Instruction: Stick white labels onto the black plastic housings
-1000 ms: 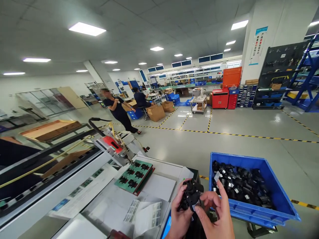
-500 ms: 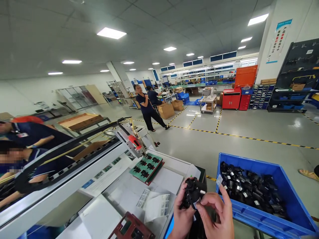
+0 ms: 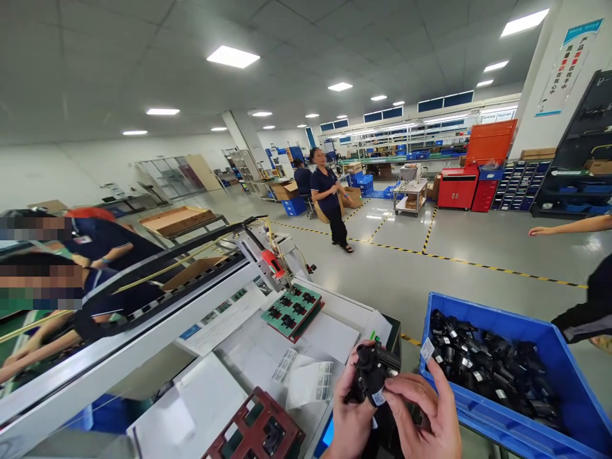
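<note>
My left hand (image 3: 352, 411) is wrapped round a black motor-like plastic part (image 3: 370, 373), held above the machine's front right corner. A small white label (image 3: 378, 398) is on the part's lower side. My right hand (image 3: 423, 408) has its thumb and a bent finger against the part beside that label. Its index finger points up, with another white printed label (image 3: 427, 350) on the tip. Label sheets (image 3: 310, 381) lie on the white machine bed to the left.
A blue crate (image 3: 507, 398) of similar black parts stands at right. A green fixture plate (image 3: 292, 312) and a dark red frame (image 3: 258, 424) sit on the bed. Co-workers lean in at left (image 3: 109, 245); one person (image 3: 329, 197) stands beyond the machine, another's arm (image 3: 574, 226) reaches in at right.
The view has shifted left, bringing more of the red frame in. The part is turned so its label shows more. The standing person has lowered their arm; another person appears at right.
</note>
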{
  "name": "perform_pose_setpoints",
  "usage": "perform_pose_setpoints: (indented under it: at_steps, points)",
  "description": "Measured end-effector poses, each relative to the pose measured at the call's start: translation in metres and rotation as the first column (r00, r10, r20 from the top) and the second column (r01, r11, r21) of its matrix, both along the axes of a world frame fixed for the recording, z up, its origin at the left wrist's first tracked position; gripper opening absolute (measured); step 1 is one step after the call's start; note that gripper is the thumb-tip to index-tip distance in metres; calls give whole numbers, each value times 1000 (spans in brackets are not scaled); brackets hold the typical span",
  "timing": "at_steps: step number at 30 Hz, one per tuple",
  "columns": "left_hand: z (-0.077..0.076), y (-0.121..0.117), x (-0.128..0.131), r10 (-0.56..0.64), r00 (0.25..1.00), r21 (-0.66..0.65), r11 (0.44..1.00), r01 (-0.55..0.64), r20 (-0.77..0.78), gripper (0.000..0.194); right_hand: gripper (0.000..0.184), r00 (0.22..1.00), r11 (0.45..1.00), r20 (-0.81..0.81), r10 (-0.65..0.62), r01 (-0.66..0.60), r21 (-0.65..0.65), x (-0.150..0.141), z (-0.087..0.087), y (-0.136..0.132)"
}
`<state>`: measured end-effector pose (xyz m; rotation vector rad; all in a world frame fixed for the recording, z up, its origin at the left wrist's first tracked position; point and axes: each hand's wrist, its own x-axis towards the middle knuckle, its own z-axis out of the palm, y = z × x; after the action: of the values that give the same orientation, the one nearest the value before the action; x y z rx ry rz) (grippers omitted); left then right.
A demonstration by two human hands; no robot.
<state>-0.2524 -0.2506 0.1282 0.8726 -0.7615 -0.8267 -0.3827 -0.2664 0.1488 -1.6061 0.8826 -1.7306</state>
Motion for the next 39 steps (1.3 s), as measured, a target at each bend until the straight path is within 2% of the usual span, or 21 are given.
perform_pose_setpoints:
  at_steps: [3, 7, 11, 13, 15, 17, 19, 22, 26, 29, 31, 34, 37, 39]
  points:
    - [-4, 1, 1, 13, 1000, 35, 999, -13, -2, 57, 70, 999, 999, -38, 11, -12, -33, -1, -3, -3]
    - [-6, 2, 0, 25, 1000, 60, 998, -25, -4, 57, 64, 998, 998, -54, 25, -28, -51, 1, -6, -4]
    - [-8, 5, -2, 42, 999, 95, 995, -39, -32, 64, 50, 993, 994, 57, 107, -106, -15, 8, -6, 1]
    - [-9, 6, -2, 32, 996, 120, 992, -22, -84, 68, 48, 985, 996, 148, 83, -86, 14, 14, -6, 5]
    - [-9, 8, -1, 31, 993, 149, 989, -13, -117, 69, 55, 985, 998, 168, 47, -51, 23, 19, -5, 8]
    - [-7, 9, 0, 62, 990, 169, 985, -40, -125, 67, 61, 994, 1000, 106, 16, -13, -24, 22, -4, 10]
    - [-4, 9, 0, 94, 987, 181, 981, -70, -131, 67, 64, 998, 992, 51, -26, 32, -125, 23, -2, 10]
    - [2, 8, 1, 92, 988, 184, 981, -67, -126, 64, 67, 993, 984, 89, -74, 87, -157, 20, 1, 7]
    - [3, 5, 5, 55, 997, 130, 990, -47, -61, 62, 72, 998, 997, 35, 60, -58, -48, 11, 4, -2]
    - [-2, 4, 11, 58, 998, 65, 996, -56, -25, 60, 63, 990, 990, -28, 135, -134, 46, 5, 6, -9]
    - [-8, 3, 16, 50, 999, 10, 999, -50, -1, 60, 58, 983, 978, -31, 183, -179, 104, 3, 8, -12]
    - [-16, 4, 24, 25, 999, -42, 999, -23, 42, 61, 62, 944, 941, -85, 319, -305, 147, 1, 10, -17]
    - [-19, 5, 30, 20, 996, -26, 1000, -18, 88, 63, 57, 886, 912, -225, 405, -373, 171, 0, 12, -23]
    - [-19, 2, 35, 23, 991, 37, 999, -28, 130, 61, 53, 843, 886, -287, 456, -397, 240, 0, 17, -24]
